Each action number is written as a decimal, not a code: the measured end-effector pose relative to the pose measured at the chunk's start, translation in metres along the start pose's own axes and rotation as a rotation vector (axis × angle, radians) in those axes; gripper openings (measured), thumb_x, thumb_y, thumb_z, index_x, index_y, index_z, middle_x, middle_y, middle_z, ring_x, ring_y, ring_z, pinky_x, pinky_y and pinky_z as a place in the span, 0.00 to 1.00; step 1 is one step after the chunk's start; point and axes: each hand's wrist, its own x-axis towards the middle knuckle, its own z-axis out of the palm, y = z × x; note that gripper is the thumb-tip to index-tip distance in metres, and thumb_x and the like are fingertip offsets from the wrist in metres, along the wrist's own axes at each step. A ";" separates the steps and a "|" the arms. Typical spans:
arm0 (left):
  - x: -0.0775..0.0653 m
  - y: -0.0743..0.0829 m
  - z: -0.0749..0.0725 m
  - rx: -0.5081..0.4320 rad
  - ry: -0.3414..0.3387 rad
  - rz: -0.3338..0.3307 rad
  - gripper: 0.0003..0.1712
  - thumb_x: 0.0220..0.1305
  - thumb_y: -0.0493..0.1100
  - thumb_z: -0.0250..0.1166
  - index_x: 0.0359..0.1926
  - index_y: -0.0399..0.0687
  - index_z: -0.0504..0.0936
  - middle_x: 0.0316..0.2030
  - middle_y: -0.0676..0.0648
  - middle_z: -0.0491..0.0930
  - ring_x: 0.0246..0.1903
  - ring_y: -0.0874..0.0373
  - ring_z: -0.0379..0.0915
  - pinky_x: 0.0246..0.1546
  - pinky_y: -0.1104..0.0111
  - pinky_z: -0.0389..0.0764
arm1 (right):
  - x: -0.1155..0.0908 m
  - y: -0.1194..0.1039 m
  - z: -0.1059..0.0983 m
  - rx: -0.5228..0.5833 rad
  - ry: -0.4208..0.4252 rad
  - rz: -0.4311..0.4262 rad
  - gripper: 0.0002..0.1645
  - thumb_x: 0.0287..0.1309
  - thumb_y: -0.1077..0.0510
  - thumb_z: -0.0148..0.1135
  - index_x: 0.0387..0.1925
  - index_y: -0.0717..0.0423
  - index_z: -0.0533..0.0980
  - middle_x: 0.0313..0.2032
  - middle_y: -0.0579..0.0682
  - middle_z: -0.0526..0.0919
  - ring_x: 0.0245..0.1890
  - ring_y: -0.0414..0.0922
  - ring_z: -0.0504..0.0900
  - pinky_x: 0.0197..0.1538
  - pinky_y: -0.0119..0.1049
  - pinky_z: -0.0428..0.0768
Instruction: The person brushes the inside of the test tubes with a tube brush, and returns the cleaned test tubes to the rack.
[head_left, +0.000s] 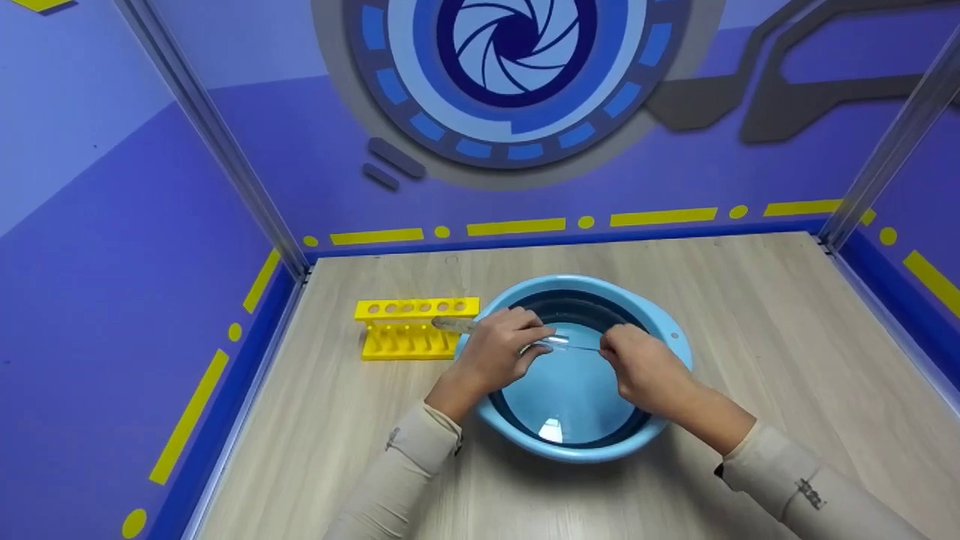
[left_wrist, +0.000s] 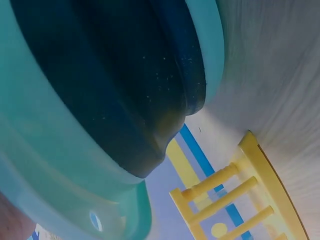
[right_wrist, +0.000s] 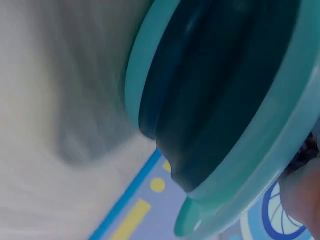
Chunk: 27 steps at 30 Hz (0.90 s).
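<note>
My left hand point(head_left: 504, 346) grips a clear glass test tube point(head_left: 556, 341) that lies nearly level over the left side of a blue basin point(head_left: 574, 454). Out past the left of this hand sticks the tube's grey, bristly-looking end point(head_left: 452, 324), which looks like a brush head inside the glass. A thin wire point(head_left: 583, 347) runs from the tube's right end to my right hand point(head_left: 641, 367), whose curled fingers pinch it above the basin's right side. The basin holds water. In both wrist views the basin's dark folding wall point(left_wrist: 125, 85) fills much of the picture, and the tube is hidden.
A yellow test tube rack point(head_left: 417, 308) with round holes and pegs stands left of the basin, close to its rim. Pale wood-grain tabletop point(head_left: 757, 337) extends around them. Purple panels point(head_left: 270, 157) wall in the back and sides.
</note>
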 end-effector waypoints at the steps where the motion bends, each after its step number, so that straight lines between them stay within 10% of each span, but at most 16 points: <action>1: 0.000 0.000 0.001 -0.007 -0.010 -0.009 0.15 0.70 0.51 0.73 0.55 0.57 0.92 0.42 0.55 0.88 0.42 0.60 0.81 0.50 0.72 0.84 | 0.000 0.001 0.001 -0.103 0.006 -0.051 0.05 0.71 0.64 0.67 0.41 0.54 0.78 0.32 0.47 0.80 0.33 0.40 0.74 0.36 0.33 0.83; 6: -0.001 -0.002 0.003 -0.022 -0.046 -0.055 0.16 0.71 0.54 0.72 0.56 0.58 0.92 0.42 0.55 0.88 0.42 0.60 0.82 0.50 0.72 0.85 | 0.002 0.007 0.002 -0.434 -0.026 -0.292 0.09 0.64 0.65 0.69 0.43 0.58 0.78 0.35 0.52 0.81 0.33 0.45 0.76 0.35 0.34 0.85; 15: -0.005 -0.007 0.004 -0.121 -0.106 -0.136 0.18 0.71 0.55 0.71 0.57 0.60 0.91 0.42 0.55 0.87 0.41 0.60 0.80 0.49 0.71 0.85 | 0.006 0.015 0.001 -0.518 0.097 -0.577 0.13 0.57 0.56 0.76 0.41 0.58 0.84 0.34 0.51 0.88 0.30 0.44 0.81 0.32 0.31 0.85; 18: -0.006 -0.008 0.003 -0.133 -0.115 -0.143 0.17 0.71 0.55 0.71 0.57 0.61 0.91 0.42 0.55 0.87 0.42 0.60 0.81 0.50 0.71 0.85 | 0.006 0.017 -0.001 -0.530 0.114 -0.622 0.10 0.71 0.57 0.63 0.41 0.59 0.85 0.32 0.51 0.89 0.28 0.43 0.82 0.31 0.31 0.85; 23: -0.008 -0.009 0.001 -0.144 -0.129 -0.142 0.17 0.69 0.53 0.74 0.57 0.62 0.91 0.42 0.55 0.87 0.41 0.60 0.80 0.50 0.71 0.85 | 0.005 0.019 -0.002 -0.550 0.152 -0.676 0.38 0.84 0.55 0.26 0.40 0.60 0.86 0.32 0.51 0.90 0.27 0.43 0.84 0.32 0.31 0.87; 27: -0.007 -0.010 0.000 -0.149 -0.130 -0.128 0.17 0.68 0.52 0.75 0.57 0.62 0.92 0.41 0.55 0.88 0.41 0.60 0.80 0.48 0.71 0.85 | 0.003 0.019 -0.005 -0.559 0.139 -0.689 0.30 0.83 0.56 0.36 0.41 0.60 0.87 0.33 0.51 0.91 0.28 0.43 0.86 0.35 0.31 0.88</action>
